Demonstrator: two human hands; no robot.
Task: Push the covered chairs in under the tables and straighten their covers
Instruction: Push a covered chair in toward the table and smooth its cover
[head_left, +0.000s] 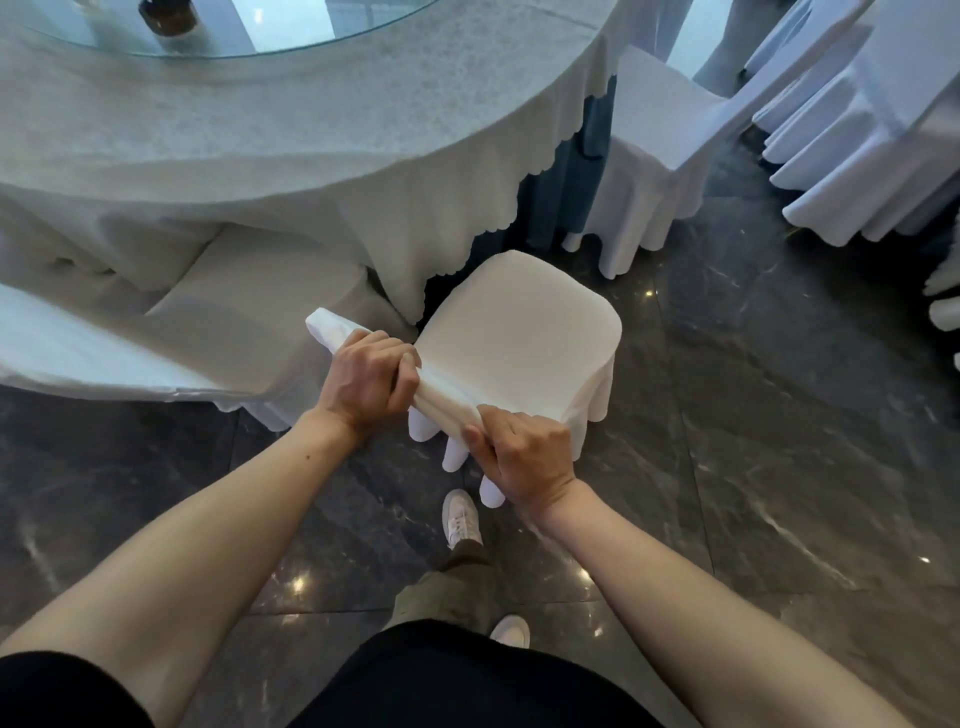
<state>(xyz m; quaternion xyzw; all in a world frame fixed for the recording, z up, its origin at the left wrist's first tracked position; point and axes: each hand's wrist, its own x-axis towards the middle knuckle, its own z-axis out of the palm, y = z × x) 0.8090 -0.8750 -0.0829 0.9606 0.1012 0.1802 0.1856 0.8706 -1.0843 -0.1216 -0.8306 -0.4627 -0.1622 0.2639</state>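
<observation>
A chair in a white cover (524, 322) stands right in front of me, its seat facing the round table (260, 135) with a white cloth. Only the seat's far corner reaches the hanging hem of the cloth. My left hand (371, 382) is closed over the top edge of the chair's backrest near its left end. My right hand (524, 457) grips the same backrest edge at its right end. The backrest is seen from above, so its lower part is hidden.
Another covered chair (171, 332) sits tucked at the table to the left. A third covered chair (654, 150) stands at the table's right side, with stacked covered chairs (862, 135) beyond. A glass turntable (249, 31) with a brown jar (166, 15) tops the table. Dark marble floor (753, 441) lies to the right.
</observation>
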